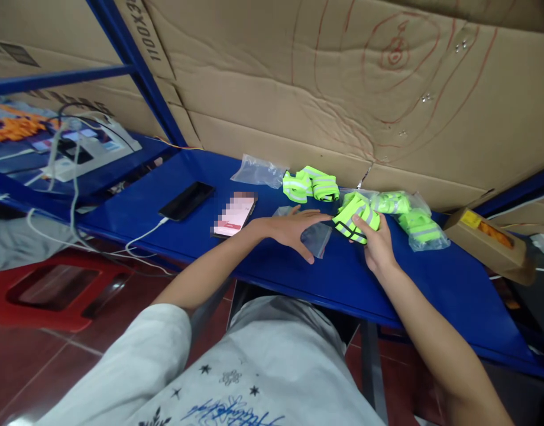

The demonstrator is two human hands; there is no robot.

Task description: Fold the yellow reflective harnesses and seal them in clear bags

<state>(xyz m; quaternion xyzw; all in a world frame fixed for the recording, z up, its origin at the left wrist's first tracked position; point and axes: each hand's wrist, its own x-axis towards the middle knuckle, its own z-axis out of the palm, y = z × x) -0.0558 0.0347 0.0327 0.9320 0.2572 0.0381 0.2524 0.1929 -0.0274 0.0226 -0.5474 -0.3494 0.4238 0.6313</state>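
Observation:
My right hand (378, 241) is closed around a folded neon-yellow reflective strap bundle (357, 214) with silver stripes and a black edge. Thumb and fingers of my left hand (294, 229) are spread wide, the fingertips close to the bundle's left side; whether they touch it I cannot tell. Under the left hand lies a clear plastic bag (317, 239), partly covered by it. Behind the hands rests another loose neon-yellow bundle (310, 183). To the right are bagged neon-yellow bundles (423, 228) in clear plastic.
On the blue table (272, 278) lie a dark phone (187, 200) with a white cable and a lit phone (235, 214). A clear bag (259, 171) is at the back. A cardboard box (489, 242) stands right; a cardboard wall (272, 77) rises behind. A red stool (45, 290) is lower left.

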